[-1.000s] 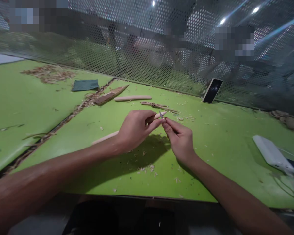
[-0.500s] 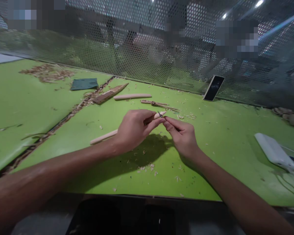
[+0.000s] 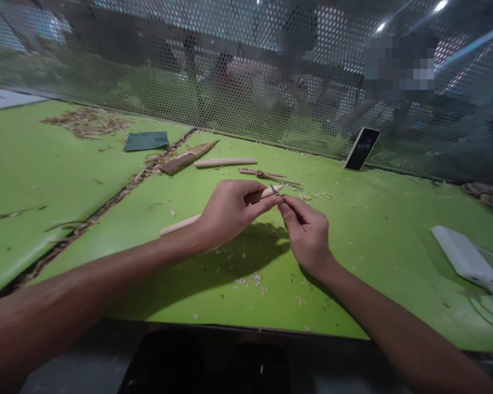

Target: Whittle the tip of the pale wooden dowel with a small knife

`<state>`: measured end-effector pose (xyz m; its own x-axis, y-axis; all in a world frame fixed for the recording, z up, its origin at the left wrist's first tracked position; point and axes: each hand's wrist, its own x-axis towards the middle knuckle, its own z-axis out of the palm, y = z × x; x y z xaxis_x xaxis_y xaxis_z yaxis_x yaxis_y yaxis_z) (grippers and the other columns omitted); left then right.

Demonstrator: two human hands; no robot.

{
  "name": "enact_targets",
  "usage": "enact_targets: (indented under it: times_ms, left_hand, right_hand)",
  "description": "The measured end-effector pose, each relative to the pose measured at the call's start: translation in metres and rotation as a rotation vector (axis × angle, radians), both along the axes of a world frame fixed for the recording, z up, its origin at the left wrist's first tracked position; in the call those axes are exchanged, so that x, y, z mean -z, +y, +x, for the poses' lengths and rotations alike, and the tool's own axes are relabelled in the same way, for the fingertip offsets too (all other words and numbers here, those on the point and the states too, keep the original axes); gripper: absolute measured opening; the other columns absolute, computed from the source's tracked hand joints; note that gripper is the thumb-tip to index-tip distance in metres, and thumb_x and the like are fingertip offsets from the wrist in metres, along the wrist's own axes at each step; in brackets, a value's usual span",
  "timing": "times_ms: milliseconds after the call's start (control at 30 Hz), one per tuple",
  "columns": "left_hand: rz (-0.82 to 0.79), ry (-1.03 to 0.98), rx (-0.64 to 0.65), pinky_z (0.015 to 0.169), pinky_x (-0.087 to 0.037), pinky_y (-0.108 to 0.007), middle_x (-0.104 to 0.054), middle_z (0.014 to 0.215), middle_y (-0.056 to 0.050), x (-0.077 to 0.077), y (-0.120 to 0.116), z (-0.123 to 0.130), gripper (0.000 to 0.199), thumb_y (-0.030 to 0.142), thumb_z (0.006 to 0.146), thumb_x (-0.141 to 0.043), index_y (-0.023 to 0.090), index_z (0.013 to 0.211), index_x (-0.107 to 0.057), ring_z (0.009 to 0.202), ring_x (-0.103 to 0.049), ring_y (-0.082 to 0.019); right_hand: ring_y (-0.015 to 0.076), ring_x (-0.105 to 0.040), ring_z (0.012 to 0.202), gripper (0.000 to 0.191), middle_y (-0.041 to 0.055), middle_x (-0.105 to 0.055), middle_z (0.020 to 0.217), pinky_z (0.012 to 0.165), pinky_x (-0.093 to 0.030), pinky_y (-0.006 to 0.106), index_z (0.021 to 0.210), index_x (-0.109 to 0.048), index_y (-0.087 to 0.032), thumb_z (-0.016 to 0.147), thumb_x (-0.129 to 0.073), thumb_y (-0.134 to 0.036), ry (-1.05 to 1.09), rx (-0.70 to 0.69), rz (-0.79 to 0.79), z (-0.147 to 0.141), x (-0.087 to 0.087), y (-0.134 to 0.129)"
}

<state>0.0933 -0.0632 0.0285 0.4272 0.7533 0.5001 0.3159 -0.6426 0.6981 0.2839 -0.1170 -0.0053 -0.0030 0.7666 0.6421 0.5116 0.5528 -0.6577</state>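
My left hand [image 3: 234,210] is wrapped round a pale wooden stick [image 3: 272,191], whose pointed end sticks out to the right between thumb and fingers. In a pinch, my right hand [image 3: 310,232] holds a small knife [image 3: 274,190], its thin blade crossing the stick near the tip. The left thumb touches the knife beside the right fingertips. Most of the knife's handle is hidden by the right fingers. Another pale stick [image 3: 181,225] lies on the green table [image 3: 378,273], partly behind my left wrist.
Beyond my hands lie wooden compasses [image 3: 260,173], a pale wooden strip [image 3: 225,162] and a brown pointed piece [image 3: 191,157]. Dark green sandpaper [image 3: 147,141] and shavings [image 3: 86,122] are at left. A phone [image 3: 362,149] leans on the mesh screen; a white power bank [image 3: 462,254] is at right.
The view has shifted slightly, so the table objects appear a little farther right. The knife blade has tilted and sits slightly differently over the stick's tip. Both hands keep their hold.
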Motion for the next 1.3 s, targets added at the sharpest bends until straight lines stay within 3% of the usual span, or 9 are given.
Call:
enact_targets:
  times_ms: [167,467,700,867,1067,1167,1300]
  left_hand:
    - [0.005,-0.032,0.019,0.054,-0.021,-0.024,-0.052,0.060,0.002,-0.002,-0.003,0.000,0.035,0.035,0.103,-0.075,0.013,0.076,-0.071,0.056,-0.037,-0.009]
    - [0.037,-0.070,0.051,0.052,-0.024,-0.021,-0.058,0.061,0.000,0.006,0.000,0.001,0.041,0.039,0.104,-0.075,0.012,0.074,-0.072,0.055,-0.039,-0.008]
    - [0.060,-0.066,0.074,0.050,-0.025,-0.022,-0.062,0.061,-0.003,0.007,0.000,0.002,0.062,0.063,0.108,-0.062,0.012,0.075,-0.074,0.051,-0.041,-0.009]
    - [0.111,-0.021,0.021,0.051,-0.022,-0.023,-0.058,0.059,0.000,0.007,0.001,0.002,0.048,0.048,0.108,-0.069,0.013,0.076,-0.073,0.051,-0.039,-0.008]
    - [0.118,0.010,-0.011,0.052,-0.023,-0.024,-0.055,0.058,0.002,0.006,-0.002,0.003,0.038,0.036,0.106,-0.071,0.013,0.076,-0.072,0.051,-0.038,-0.009]
    - [0.102,0.038,-0.024,0.051,-0.022,-0.023,-0.055,0.058,0.003,0.007,-0.001,0.001,0.036,0.035,0.103,-0.073,0.014,0.075,-0.068,0.051,-0.039,-0.009]
    - [0.147,0.103,-0.051,0.052,-0.025,-0.021,-0.054,0.060,0.004,0.012,0.004,-0.002,0.029,0.021,0.093,-0.079,0.015,0.072,-0.060,0.054,-0.042,-0.009]
  right_hand:
    - [0.0226,-0.073,0.082,0.017,0.0031,-0.081,0.096,0.070,-0.062,0.038,0.117,-0.084,-0.031,0.107,-0.072,-0.035,0.004,0.032,0.135,-0.005,-0.001,-0.003]
    - [0.0209,-0.069,0.078,0.013,0.0035,-0.079,0.093,0.068,-0.058,0.036,0.111,-0.081,-0.029,0.108,-0.070,-0.035,0.007,0.052,0.105,-0.007,0.002,-0.004]
    - [0.0191,-0.067,0.074,0.012,0.0038,-0.078,0.094,0.061,-0.055,0.033,0.109,-0.079,-0.028,0.109,-0.069,-0.035,0.019,0.036,0.044,-0.009,0.004,-0.008]
    - [0.0141,-0.052,0.057,0.013,-0.0020,-0.062,0.077,0.047,-0.044,0.028,0.106,-0.069,-0.027,0.108,-0.071,-0.040,0.141,0.030,0.020,-0.007,0.002,-0.007]
    - [0.0121,-0.039,0.049,0.035,-0.0057,-0.047,0.069,0.038,-0.035,0.026,0.100,-0.062,-0.028,0.102,-0.073,-0.061,0.347,0.075,-0.084,0.003,-0.004,0.003]
    - [0.0104,-0.037,0.046,0.037,-0.0060,-0.047,0.067,0.035,-0.033,0.026,0.098,-0.066,-0.026,0.100,-0.077,-0.062,0.361,-0.010,-0.146,0.004,-0.008,0.003]
    - [0.0097,-0.041,0.048,0.034,-0.0048,-0.052,0.069,0.036,-0.034,0.025,0.097,-0.067,-0.025,0.101,-0.078,-0.057,0.305,-0.065,-0.199,0.005,-0.010,0.000]
